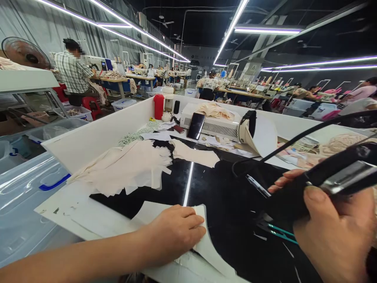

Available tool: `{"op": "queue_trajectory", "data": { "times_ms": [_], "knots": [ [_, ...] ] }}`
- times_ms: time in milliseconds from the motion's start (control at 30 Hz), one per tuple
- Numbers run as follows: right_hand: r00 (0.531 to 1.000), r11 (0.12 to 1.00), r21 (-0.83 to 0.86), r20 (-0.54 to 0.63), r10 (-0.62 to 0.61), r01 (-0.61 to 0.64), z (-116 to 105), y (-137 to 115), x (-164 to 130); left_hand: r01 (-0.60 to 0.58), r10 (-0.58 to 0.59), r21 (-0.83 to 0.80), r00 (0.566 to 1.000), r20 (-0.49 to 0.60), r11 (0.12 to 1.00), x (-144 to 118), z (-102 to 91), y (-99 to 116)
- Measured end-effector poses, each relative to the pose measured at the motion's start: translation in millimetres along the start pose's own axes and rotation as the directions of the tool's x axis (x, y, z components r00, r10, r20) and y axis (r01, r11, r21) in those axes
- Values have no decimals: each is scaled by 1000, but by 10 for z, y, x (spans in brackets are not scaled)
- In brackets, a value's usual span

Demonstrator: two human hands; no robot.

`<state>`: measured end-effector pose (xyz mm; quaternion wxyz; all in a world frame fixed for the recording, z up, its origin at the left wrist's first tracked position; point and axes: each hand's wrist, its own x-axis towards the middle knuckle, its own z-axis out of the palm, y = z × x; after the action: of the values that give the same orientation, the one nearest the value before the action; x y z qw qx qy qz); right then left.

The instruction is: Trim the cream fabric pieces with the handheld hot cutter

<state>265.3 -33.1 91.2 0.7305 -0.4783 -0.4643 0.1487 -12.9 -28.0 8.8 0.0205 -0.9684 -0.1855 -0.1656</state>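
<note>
Pale piece (208,245) under left hand (179,232) on black board (229,208); strip lights (267,31) overhead.

A sewing workshop: rows of sewing machines (96,62), cut fabric (123,167), strip lights (267,31).

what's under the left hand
Pale, thin material shows on both sides of the left hand, lying over part of the black work surface. The patch directly beneath the hand is covered, so whether anything else is there cannot be seen.
</note>
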Motion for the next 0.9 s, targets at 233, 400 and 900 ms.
{"op": "queue_trajectory", "data": {
  "times_ms": [233,400,900],
  "knots": [
    [986,973,224,169,10,-48,436,70,-129,-1,1,2,997,-73,1000,79,29,-30],
    [980,944,325,198,-6,-60,731,164,-196,-11,15,31,994,-105,999,129,150,-26],
    [969,893,419,239,65,-163,887,143,-220,3,8,64,985,-175,998,102,171,31]
  ]
}}
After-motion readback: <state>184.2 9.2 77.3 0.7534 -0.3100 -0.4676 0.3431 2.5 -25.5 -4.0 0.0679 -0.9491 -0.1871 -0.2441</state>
